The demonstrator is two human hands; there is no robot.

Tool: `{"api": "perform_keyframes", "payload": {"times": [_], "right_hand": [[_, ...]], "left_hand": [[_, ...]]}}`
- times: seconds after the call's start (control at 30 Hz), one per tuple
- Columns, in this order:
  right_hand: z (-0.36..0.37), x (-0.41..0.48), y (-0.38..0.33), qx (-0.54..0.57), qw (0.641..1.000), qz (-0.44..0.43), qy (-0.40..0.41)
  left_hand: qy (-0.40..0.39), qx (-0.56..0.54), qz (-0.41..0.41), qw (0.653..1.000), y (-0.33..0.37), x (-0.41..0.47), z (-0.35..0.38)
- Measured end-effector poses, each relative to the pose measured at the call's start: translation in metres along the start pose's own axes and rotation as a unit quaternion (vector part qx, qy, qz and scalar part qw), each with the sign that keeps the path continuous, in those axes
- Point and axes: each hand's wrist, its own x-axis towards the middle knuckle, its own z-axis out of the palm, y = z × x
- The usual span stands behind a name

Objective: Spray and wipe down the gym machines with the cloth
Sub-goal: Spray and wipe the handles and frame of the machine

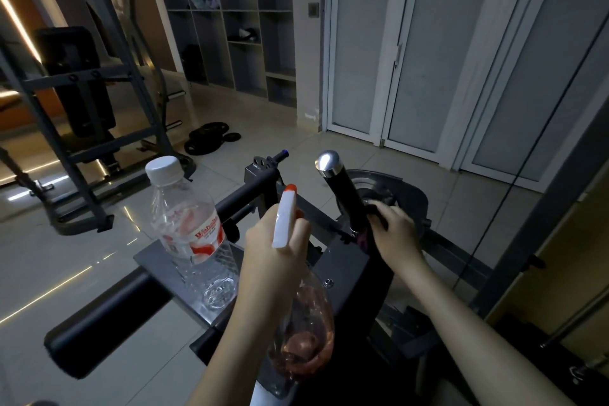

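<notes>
Spray bottle (298, 336): long axis runs from the clear body of reddish liquid, nearest the viewer, up and away to the white head. Its orange nozzle points forward at the machine (349, 260). The left grip (273, 250) is curled round the bottle's neck, holding it above the machine's frame. The right grip (393, 231) holds a dark cloth (375, 209) against the base of a black handle (346, 194) with a chrome cap, which tilts up and to the left. A capped water bottle (191, 224) stands on the machine's grey plate (155, 257), left of the spray bottle; its red label reads "Waha…", the rest illegible. Weight plates (211, 137) lie on the floor beyond, below shelves (230, 10).
</notes>
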Motion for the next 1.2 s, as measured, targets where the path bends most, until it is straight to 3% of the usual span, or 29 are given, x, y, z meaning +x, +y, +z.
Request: {"api": "perform_keyframes", "payload": {"times": [0.1, 0.17, 0.33, 0.4, 0.5, 0.57, 0.67, 0.83, 0.9, 1.03, 1.13, 1.2], "right_hand": [[-0.003, 0.011, -0.026, 0.188, 0.973, 0.075, 0.108], [0.012, 0.013, -0.047, 0.247, 0.956, 0.124, 0.097], [0.019, 0.006, -0.05, 0.208, 0.974, 0.063, 0.066], [0.012, 0.009, -0.037, 0.162, 0.982, 0.083, 0.045], [0.005, 0.018, -0.037, 0.204, 0.97, 0.12, 0.057], [0.001, 0.025, -0.058, 0.257, 0.959, 0.076, 0.099], [0.006, 0.028, -0.09, 0.237, 0.97, -0.009, 0.061], [0.011, 0.015, -0.068, 0.201, 0.976, -0.039, 0.076], [0.013, 0.013, -0.06, 0.18, 0.98, -0.034, 0.076], [0.005, 0.02, -0.057, 0.138, 0.989, -0.006, 0.056], [0.006, 0.024, -0.053, 0.233, 0.968, 0.049, 0.077], [0.018, 0.011, -0.047, 0.24, 0.967, 0.044, 0.076]], "left_hand": [[0.012, -0.043, -0.032, 0.999, 0.003, 0.001, -0.002], [-0.005, -0.005, -0.015, 1.0, 0.004, 0.002, -0.001], [0.007, -0.024, -0.038, 0.999, 0.003, 0.003, 0.001], [0.0, -0.014, -0.031, 0.999, 0.002, 0.002, 0.0], [-0.003, 0.002, -0.018, 1.0, -0.001, 0.0, -0.001], [-0.001, -0.008, -0.032, 0.999, 0.0, 0.001, -0.002], [0.006, -0.031, -0.034, 0.999, 0.003, 0.004, -0.001], [0.006, -0.017, -0.008, 1.0, -0.004, 0.002, 0.002], [0.022, -0.06, -0.023, 0.998, -0.004, 0.002, 0.003], [-0.009, 0.008, 0.012, 1.0, 0.003, 0.003, 0.001], [-0.004, 0.012, 0.015, 1.0, 0.004, 0.003, -0.001], [-0.002, 0.006, 0.017, 1.0, 0.004, 0.004, -0.001]]}}
